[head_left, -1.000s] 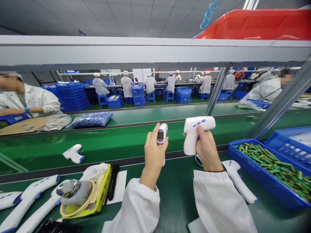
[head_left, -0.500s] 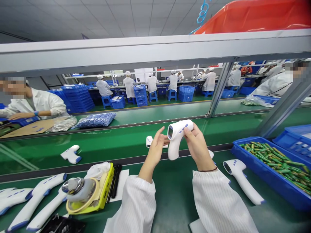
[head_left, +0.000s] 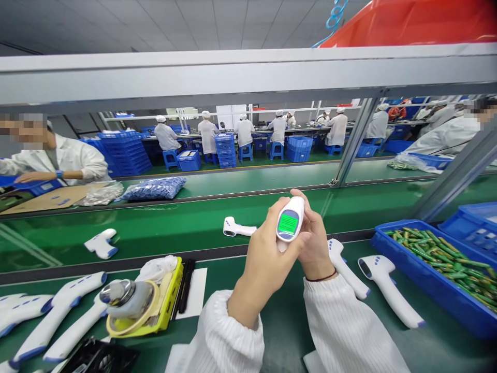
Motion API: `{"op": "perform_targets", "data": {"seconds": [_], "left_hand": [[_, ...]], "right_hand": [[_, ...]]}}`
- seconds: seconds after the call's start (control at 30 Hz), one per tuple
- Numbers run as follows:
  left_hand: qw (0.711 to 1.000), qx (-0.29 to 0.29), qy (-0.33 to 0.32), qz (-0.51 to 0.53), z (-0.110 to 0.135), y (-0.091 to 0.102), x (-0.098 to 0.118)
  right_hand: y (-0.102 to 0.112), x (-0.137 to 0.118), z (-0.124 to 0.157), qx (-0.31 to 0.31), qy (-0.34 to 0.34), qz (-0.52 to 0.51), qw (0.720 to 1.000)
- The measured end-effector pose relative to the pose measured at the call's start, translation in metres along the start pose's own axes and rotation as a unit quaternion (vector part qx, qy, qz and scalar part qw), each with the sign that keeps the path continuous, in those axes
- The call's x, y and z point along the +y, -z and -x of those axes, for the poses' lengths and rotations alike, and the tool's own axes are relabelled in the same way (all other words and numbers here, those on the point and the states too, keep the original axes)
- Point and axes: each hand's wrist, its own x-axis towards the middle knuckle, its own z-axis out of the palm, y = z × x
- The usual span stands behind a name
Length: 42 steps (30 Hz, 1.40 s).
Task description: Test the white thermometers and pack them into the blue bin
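white thermometer (head_left: 289, 223), green lit screen (facing camera), both hands around it

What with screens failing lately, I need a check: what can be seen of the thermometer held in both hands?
The thermometer is white, plastic-looking and handheld. Its oval rear face points at the camera, with a grey-blue rim and a screen lit green; digits are too small to read. It is held upright in mid-air. The left hand wraps its left side, the right hand grips from the right, hiding most of the handle.
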Motion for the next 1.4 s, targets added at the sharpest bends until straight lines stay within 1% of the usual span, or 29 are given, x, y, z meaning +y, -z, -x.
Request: {"op": "perform_targets", "data": {"seconds": [0.17,0.33,0.47,0.77,0.83,0.93,1.0,1.17,1.33,1.4], "left_hand": [[0.999,0.002,-0.001,-0.033,0.0019,0.0023,0.0035],[0.999,0.004,-0.015,-0.040,0.0028,-0.0012,0.0043],[0.999,0.011,-0.022,-0.037,0.0037,-0.0039,0.0035],[0.999,0.017,-0.016,-0.045,0.0039,-0.0011,0.0066],[0.999,0.018,-0.013,-0.033,0.0033,0.0006,0.0069],[1.000,0.020,-0.001,-0.018,0.0028,0.0024,0.0073],[1.000,0.022,0.007,-0.011,0.0026,0.0024,0.0078],[0.999,0.030,0.017,-0.008,0.0019,0.0006,0.0092],[0.999,0.041,0.018,-0.010,0.0029,-0.0002,0.0092],[0.999,0.043,0.024,-0.015,0.0034,0.0001,0.0090]], "right_hand": [[-0.0016,0.0003,0.0013,0.019,0.000,-0.011,1.000],[0.0007,0.0005,0.0009,0.020,-0.005,-0.032,0.999],[0.0015,-0.0003,0.0007,0.035,-0.010,-0.047,0.998],[0.0029,0.0035,0.0009,0.050,-0.024,-0.058,0.997],[0.0019,0.0022,0.0007,0.037,-0.024,-0.047,0.998],[0.0005,-0.0004,0.0008,-0.003,-0.016,-0.031,0.999],[0.0001,-0.0015,0.0010,-0.018,-0.009,-0.027,0.999],[-0.0010,-0.0015,0.0018,-0.018,-0.001,-0.032,0.999],[0.0022,0.0012,0.0024,-0.052,0.005,-0.012,0.999],[0.0043,0.0024,0.0024,-0.054,0.007,-0.010,0.998]]}}
